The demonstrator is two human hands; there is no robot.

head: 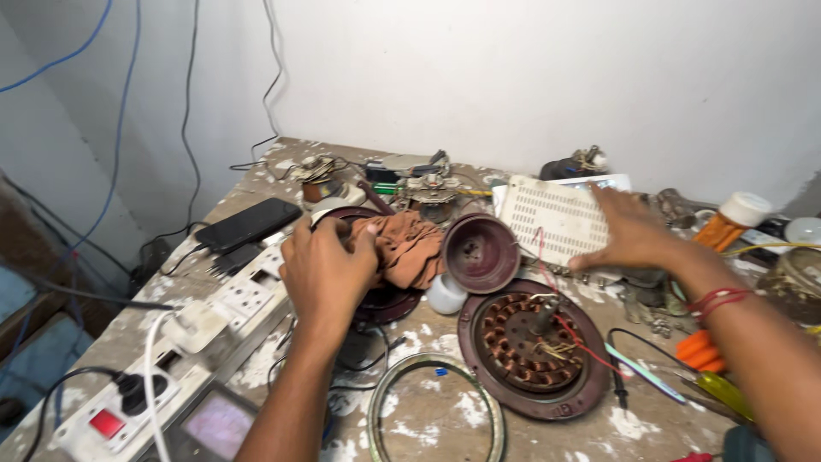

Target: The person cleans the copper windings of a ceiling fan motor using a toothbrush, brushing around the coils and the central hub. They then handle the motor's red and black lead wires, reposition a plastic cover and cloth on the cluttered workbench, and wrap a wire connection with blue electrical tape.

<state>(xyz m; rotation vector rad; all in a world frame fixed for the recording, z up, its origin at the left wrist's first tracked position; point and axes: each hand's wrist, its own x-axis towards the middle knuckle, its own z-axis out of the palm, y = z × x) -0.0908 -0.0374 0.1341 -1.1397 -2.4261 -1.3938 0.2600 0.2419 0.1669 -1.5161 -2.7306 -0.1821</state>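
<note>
My left hand (325, 269) grips a brown cloth (409, 246) and presses it on a dark maroon motor housing (386, 301) at the middle of the bench. My right hand (631, 229) lies flat, fingers spread, on a white perforated plastic cover (547, 218) at the back right. A red thread band sits on that wrist. Between the hands stands a maroon bell-shaped cap (479, 252). In front of it lies a fan motor stator (530, 342) with copper windings and red wires.
A white power strip (205, 329) with plugs runs along the left edge, a black phone (248, 224) behind it. A metal ring (436, 411) lies at the front. Screwdrivers (710, 376), a glue bottle (731, 218) and small parts crowd the right side. Cables hang on the wall.
</note>
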